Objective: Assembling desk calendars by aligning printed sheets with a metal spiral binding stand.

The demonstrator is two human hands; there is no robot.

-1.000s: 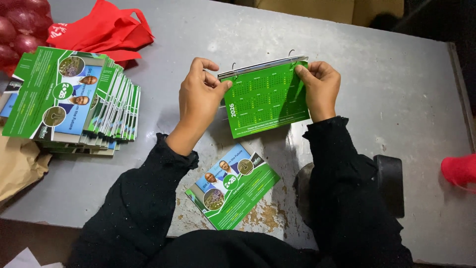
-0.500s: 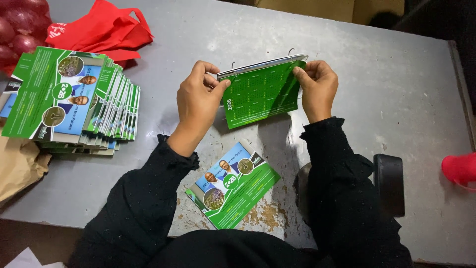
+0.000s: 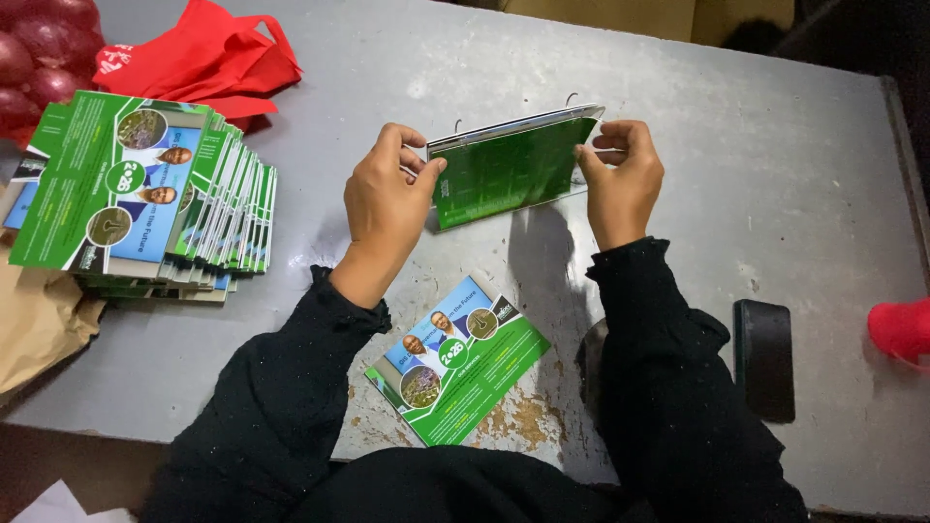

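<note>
Grey and scuffed, the desk has a rust-worn patch near its front edge, and the room beyond is dark. Your left hand and right hand each pinch an end of the green calendar, lifted at about 12 o'clock with its wire hooks up. Keep both grips level so the pages stay square at the binding. A loose card lies at 6 o'clock, the card stack at 9, a black phone at 4, a red bag at 10.
</note>
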